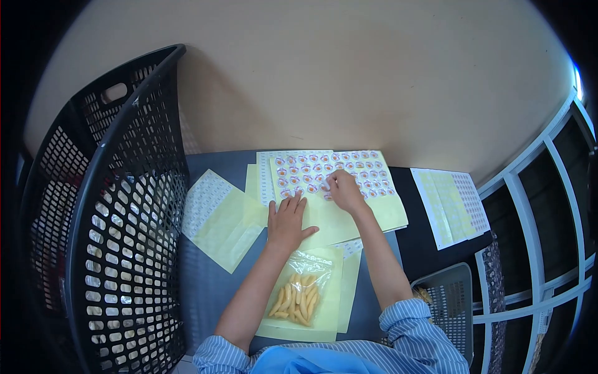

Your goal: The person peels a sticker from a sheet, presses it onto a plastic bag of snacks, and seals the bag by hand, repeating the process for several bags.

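A sheet of round stickers (374, 176) lies on a stack of papers against the wall, its lower part bare yellow backing. My left hand (288, 223) rests flat on the left part of this sheet, fingers spread. Over the lower middle of the stickers, my right hand (343, 190) is curled with its fingertips pinched at a sticker (327, 187); whether the sticker is fully off the sheet I cannot tell. Closer to me, a clear bag of pale yellow finger-shaped snacks (298, 299) lies on yellow backing paper (333, 293).
A tall black plastic basket (134, 187) stands at the left, with packs showing through its holes. Partly peeled sheets (218, 218) lie left of the stack, another sheet (451, 206) on the right. A grey basket (458, 299) and a metal rack (529, 230) are at the right.
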